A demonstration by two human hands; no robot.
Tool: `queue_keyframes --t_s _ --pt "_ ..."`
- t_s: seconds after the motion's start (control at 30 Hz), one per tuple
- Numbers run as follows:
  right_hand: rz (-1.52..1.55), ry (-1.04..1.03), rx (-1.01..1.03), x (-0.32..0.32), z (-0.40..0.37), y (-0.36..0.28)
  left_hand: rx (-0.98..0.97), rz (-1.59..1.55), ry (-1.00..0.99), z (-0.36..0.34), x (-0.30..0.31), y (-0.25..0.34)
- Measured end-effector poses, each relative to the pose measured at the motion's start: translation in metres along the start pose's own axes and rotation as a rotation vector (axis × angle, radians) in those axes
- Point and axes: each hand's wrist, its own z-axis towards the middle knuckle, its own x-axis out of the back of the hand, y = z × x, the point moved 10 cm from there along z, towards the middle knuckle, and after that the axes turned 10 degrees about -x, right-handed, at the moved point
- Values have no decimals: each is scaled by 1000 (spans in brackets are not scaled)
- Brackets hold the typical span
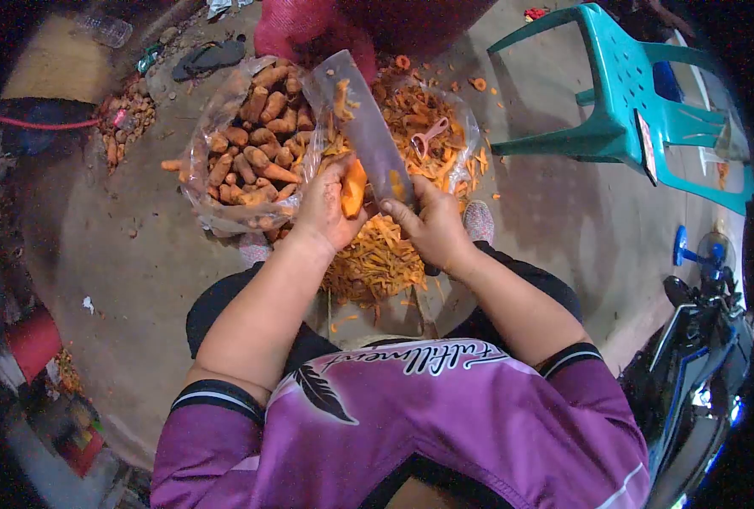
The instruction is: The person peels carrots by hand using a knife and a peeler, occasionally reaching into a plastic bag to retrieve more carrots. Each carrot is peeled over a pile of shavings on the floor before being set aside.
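My left hand [328, 204] is closed round a peeled orange carrot [354, 188]. Just to its right my right hand [434, 222] grips a large knife with a wide blade [367, 127], which points up and away with orange bits stuck on it. Beyond my left hand lies a clear plastic bag [197, 182] filled with unpeeled carrots [262, 136]. Orange peelings [373, 263] are heaped below my hands, and more lie on plastic at the upper right, with a pink peeler [429, 138] on top.
A green plastic chair [610, 93] stands at the upper right, bearing a phone-like flat object [646, 146]. A motorbike [691, 356] is at the right edge. A dark sandal [210, 60] lies at the upper left. A red sack [309, 25] stands at the top.
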Motion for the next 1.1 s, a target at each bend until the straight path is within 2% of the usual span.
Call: queue_keyframes --t_s 0.03,0.13,0.23,0.43,0.63,0.73,0.83,0.93,0.97,1.07,1.1 --pt "-51 9 -21 -2 -1 2 -66 -17 25 -1 -3 6" --pt "-172 92 147 4 -10 -21 -76 -58 18 4 4 2" --pt "-168 115 139 3 -10 -18 -9 -66 129 -2 5 -3" --pt "-268 128 138 -7 -15 -15 -1 -152 244 1 14 -10" --pt "-341 17 99 -33 -20 -8 -46 -102 399 5 47 -15" --pt "-283 25 109 -30 -19 -13 -73 -119 280 8 40 -11" --pt "-185 -173 89 -40 -8 -1 -147 -67 321 8 36 2" --pt "130 -192 -47 -43 -2 32 -304 260 205 21 42 30" --pt "126 -186 -166 -36 -2 43 -265 277 240 22 46 35" --pt "293 -164 -342 -23 7 58 -175 274 298 36 27 58" --pt "277 -129 -328 -21 17 71 -272 287 196 44 -7 83"
